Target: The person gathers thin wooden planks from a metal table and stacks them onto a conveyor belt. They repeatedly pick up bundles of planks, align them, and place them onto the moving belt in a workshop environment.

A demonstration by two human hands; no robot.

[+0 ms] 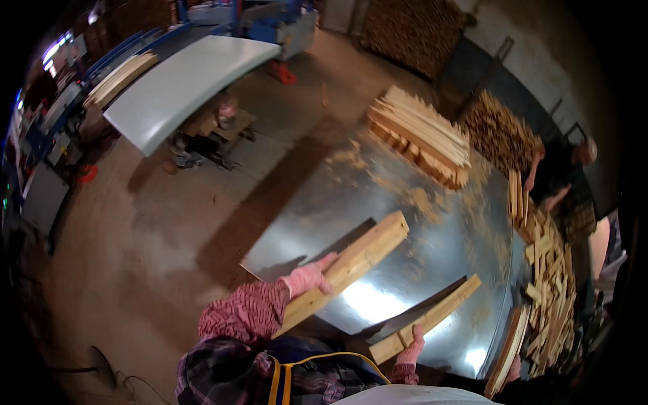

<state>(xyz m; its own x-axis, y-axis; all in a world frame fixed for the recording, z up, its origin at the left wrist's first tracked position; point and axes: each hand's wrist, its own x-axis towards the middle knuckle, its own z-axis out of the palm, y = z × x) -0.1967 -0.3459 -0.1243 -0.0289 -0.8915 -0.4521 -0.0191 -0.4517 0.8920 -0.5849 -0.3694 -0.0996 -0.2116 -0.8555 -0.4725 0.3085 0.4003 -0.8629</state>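
Note:
My left hand [309, 275], in a pink glove, grips the left side of a thick squared timber [364, 253]. The timber slants away from me over the metal-topped table [324, 223]. In my right hand [411, 348], also gloved in pink, is a narrower wooden plank [435, 314]. Its fingers wrap the plank's right side near the close end. The two pieces lie roughly parallel with a gap between them, and both cast shadows on the shiny top. My body hides the near end of the timber.
A stack of wooden strips [422, 138] sits at the table's far end amid wood shavings [425, 201]. Boards [507, 351] stand at the lower right, by a pile of offcuts [553, 297]. A co-worker [570, 169] is at the right. A machine with a pale panel [196, 84] stands far left.

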